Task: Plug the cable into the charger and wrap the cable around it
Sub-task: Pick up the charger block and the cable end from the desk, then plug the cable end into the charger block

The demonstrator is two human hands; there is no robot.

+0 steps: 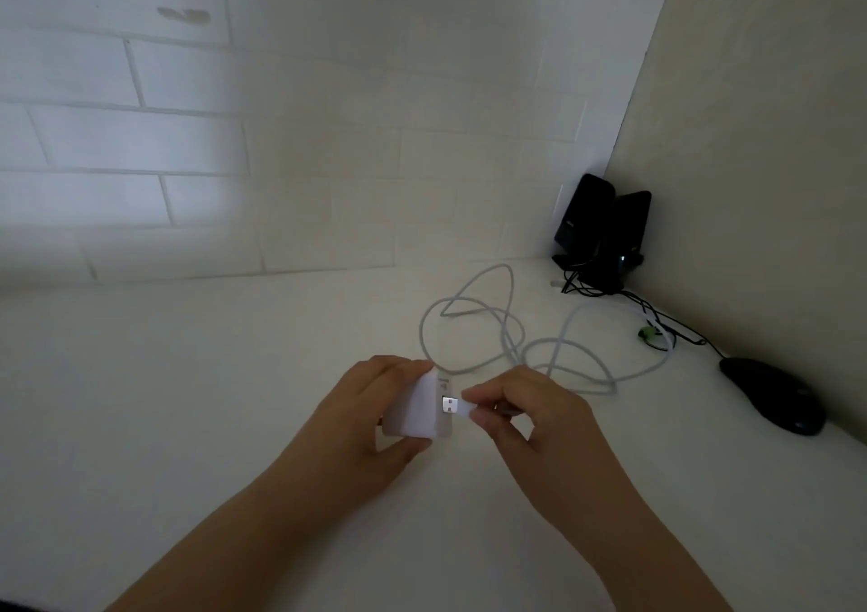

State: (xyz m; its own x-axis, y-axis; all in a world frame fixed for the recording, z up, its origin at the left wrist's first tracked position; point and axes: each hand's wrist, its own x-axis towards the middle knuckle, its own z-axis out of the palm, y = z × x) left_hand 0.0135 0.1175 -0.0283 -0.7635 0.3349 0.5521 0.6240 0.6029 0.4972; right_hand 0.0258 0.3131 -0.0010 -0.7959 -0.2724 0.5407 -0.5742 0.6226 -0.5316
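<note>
My left hand [361,412] grips a white cube-shaped charger [417,409] just above the white table. The charger's port face points right. Thumb and forefinger of my right hand [530,419] pinch the white USB plug [452,406]. The plug's metal tip sits right at the charger's face; how far it is inserted I cannot tell. From my right hand the white cable [506,330] runs back and lies in several loose loops on the table behind both hands.
A black mouse [774,395] lies at the right. Two black speakers [603,229] with tangled black wires stand in the back right corner, a small green connector [650,335] beside them. A brick-patterned wall rises behind the table [187,400].
</note>
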